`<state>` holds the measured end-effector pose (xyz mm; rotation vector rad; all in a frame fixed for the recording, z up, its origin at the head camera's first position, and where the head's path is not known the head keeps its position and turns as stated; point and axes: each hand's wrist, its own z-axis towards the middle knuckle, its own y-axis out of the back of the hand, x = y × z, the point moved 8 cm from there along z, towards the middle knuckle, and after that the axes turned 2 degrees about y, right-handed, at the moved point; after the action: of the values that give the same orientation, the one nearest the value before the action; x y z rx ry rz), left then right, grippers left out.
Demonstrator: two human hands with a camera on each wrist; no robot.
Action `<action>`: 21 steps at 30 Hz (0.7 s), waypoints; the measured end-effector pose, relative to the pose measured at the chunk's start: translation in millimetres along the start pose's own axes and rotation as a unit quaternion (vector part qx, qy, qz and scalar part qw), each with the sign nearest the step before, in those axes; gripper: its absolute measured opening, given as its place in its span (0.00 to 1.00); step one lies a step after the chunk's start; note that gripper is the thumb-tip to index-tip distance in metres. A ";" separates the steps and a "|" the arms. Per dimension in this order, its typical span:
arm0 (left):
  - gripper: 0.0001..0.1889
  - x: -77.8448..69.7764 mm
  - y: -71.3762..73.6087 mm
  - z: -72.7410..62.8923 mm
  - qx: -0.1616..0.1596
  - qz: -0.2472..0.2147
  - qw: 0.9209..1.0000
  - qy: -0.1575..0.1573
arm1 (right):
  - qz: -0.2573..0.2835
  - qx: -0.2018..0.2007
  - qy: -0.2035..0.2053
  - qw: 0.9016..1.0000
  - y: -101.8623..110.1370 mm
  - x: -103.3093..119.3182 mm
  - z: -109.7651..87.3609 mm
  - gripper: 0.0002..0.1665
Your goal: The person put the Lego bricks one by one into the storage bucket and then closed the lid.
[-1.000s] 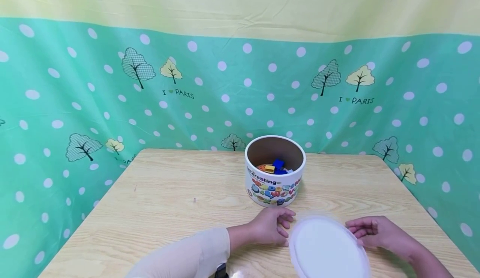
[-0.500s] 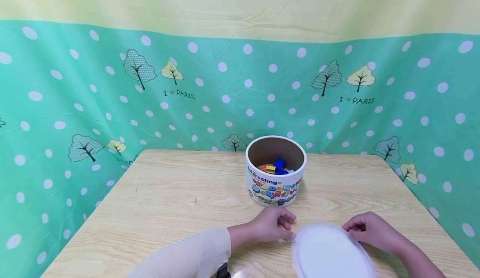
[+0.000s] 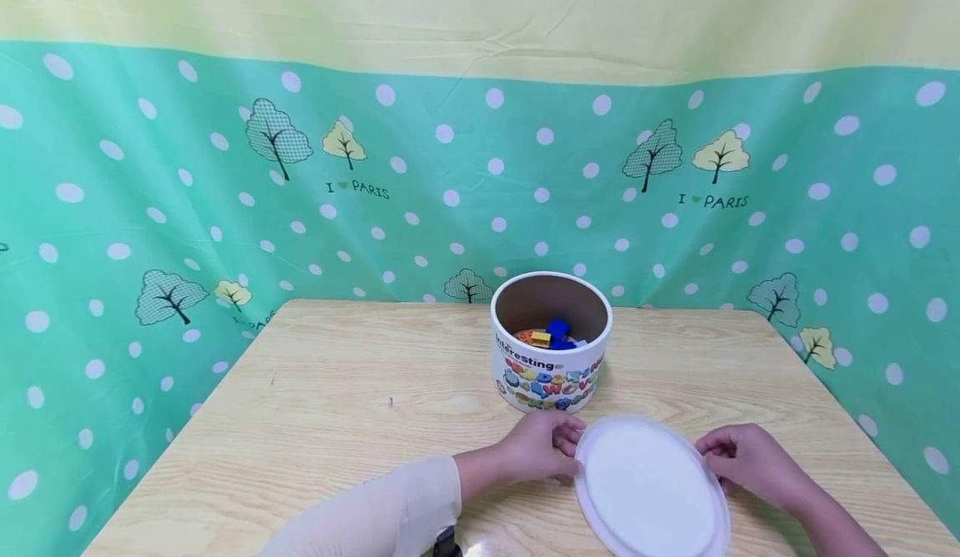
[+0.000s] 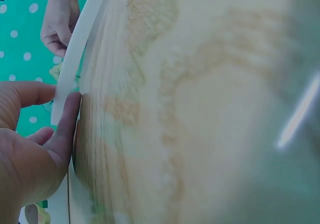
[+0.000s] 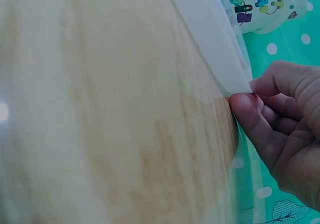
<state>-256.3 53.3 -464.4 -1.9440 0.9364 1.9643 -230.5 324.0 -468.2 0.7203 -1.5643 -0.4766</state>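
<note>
A round white lid (image 3: 651, 490) is held between my two hands near the front of the table. My left hand (image 3: 534, 449) grips its left edge; in the left wrist view the lid's rim (image 4: 80, 48) passes between the thumb and a finger. On the opposite side, my right hand (image 3: 750, 461) pinches the edge, with thumb and index finger meeting on the rim (image 5: 215, 48) in the right wrist view. Behind the lid stands an uncovered white round tub (image 3: 546, 378) printed with coloured letters. Blue, yellow and orange pieces (image 3: 555, 336) lie inside it.
The tub and lid are on or over a light wood-grain table (image 3: 360, 373). A green and yellow printed curtain (image 3: 420, 148) hangs behind and along both sides. A tiny dark mark (image 3: 390, 402) shows left of the tub.
The lid has shifted about between the hands and now sits slightly farther left and up than half a second ago. My left hand has come onto its edge. The tub stays put.
</note>
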 end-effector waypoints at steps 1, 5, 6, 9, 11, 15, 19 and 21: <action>0.26 1.2 -0.7 -0.3 0.001 -0.021 1.000 0.006 | 0.001 -0.008 -0.005 1.000 0.7 -0.3 -0.1 0.11; 0.30 5.5 -3.3 -1.3 0.011 -0.106 0.994 0.030 | 0.014 -0.027 -0.013 0.999 3.0 -0.8 0.5 0.12; 0.30 6.2 -3.3 -1.3 0.012 -0.128 0.991 0.034 | 0.019 -0.027 -0.009 0.999 3.2 -0.5 0.7 0.12; 0.30 6.1 0.6 -0.7 0.009 -0.160 0.987 0.033 | 0.050 -0.020 0.011 0.999 2.9 0.7 0.9 0.14; 0.30 5.1 4.8 0.0 0.005 -0.173 0.985 0.026 | 0.088 -0.003 0.035 0.996 1.8 2.1 0.4 0.19; 0.30 2.9 13.4 -0.4 0.006 -0.188 0.982 0.008 | 0.188 0.056 0.095 0.976 -0.8 8.7 -2.9 0.25; 0.30 1.3 20.4 -3.9 0.014 -0.208 0.978 -0.008 | 0.285 0.141 0.141 0.938 -5.3 15.7 -9.3 0.25; 0.30 -0.1 23.1 -5.6 0.020 -0.222 0.975 -0.018 | 0.326 0.179 0.156 0.915 -7.4 18.9 -12.1 0.31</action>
<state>-264.9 32.2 -457.4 -1.8854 0.4696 1.6998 -217.6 307.0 -458.0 0.4688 -1.4883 0.4126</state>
